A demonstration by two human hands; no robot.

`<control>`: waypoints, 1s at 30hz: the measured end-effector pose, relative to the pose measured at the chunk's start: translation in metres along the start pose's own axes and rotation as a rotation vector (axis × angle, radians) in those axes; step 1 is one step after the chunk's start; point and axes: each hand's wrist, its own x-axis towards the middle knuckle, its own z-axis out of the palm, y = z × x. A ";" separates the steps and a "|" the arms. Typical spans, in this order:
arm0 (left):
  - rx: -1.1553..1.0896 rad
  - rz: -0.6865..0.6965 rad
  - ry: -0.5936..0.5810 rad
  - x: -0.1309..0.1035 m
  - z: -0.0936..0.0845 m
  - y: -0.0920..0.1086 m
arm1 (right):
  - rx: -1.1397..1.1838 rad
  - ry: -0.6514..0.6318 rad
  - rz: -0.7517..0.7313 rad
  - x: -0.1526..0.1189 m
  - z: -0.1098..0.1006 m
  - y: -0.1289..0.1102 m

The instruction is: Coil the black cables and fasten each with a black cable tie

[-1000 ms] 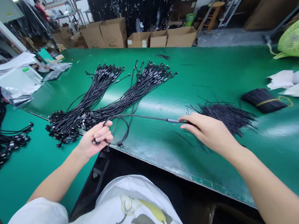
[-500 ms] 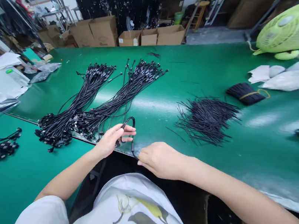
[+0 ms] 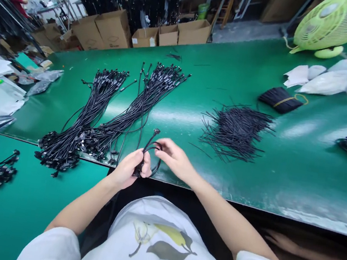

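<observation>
Left hand [image 3: 130,168] clamped on a coiled black cable [image 3: 150,155] at the near edge of the green desk [image 3: 301,166], just above the lap. Right hand [image 3: 174,158] pinching the loop's top at 1 o'clock from the left, both together. Two long bundles of black cables [image 3: 114,112] lying at 10 to 11 o'clock from the hands. Loose heap of short black ties [image 3: 235,130] at 2 o'clock, well apart. Green fan [image 3: 336,24] far off at 2 o'clock.
</observation>
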 end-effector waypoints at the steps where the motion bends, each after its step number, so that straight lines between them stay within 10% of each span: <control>1: -0.008 -0.021 0.021 0.002 0.003 -0.004 | 0.072 0.004 0.086 -0.001 0.005 0.004; 5: 0.046 -0.048 0.095 0.004 0.009 -0.021 | 0.430 0.134 0.280 -0.005 0.017 0.011; 10: -0.143 0.077 0.213 -0.006 0.005 -0.010 | 0.861 -0.027 0.374 -0.014 0.021 0.008; 13: -0.186 0.079 0.192 -0.011 0.001 -0.005 | 0.874 -0.056 0.309 -0.022 0.028 0.004; 19: 0.154 0.069 0.095 -0.010 0.000 -0.038 | 0.899 0.298 0.365 -0.021 0.044 -0.013; 30: 0.657 -0.045 -0.130 -0.017 -0.005 -0.046 | 0.804 0.174 0.389 -0.031 0.051 -0.015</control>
